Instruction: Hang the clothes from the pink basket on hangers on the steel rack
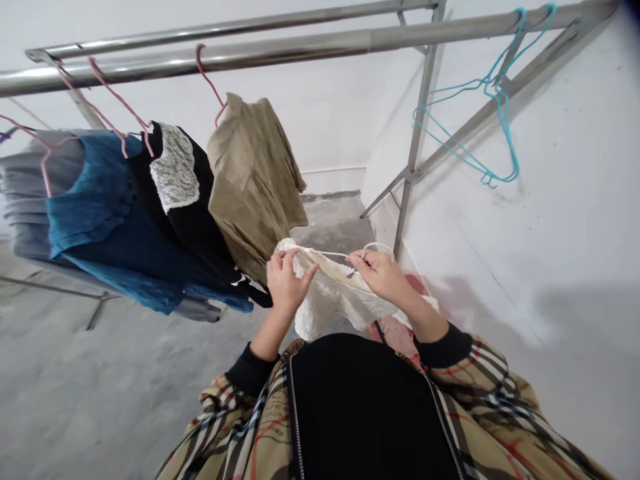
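Note:
A white textured garment [325,307] hangs in front of my body, its neckline facing up and a beige inner side showing. My left hand [287,280] grips its upper left edge, fingers over the fabric and thumb towards me. A thin white strap or cord [330,253] runs taut from near my left fingers to my right hand [377,270]. My right fingers pinch this strip by the neckline, and a loop of it curves out beyond the knuckles. A small grey tag-like piece [351,274] shows under my right fingertips.
A metal rack rail [300,50] crosses ahead. On pink hangers hang an olive shirt [250,160], a black top with white lace [175,167] and a blue top [95,193]. Turquoise hangers [510,133] hang at right, near the wall. Something pink [397,335] stands below the garment.

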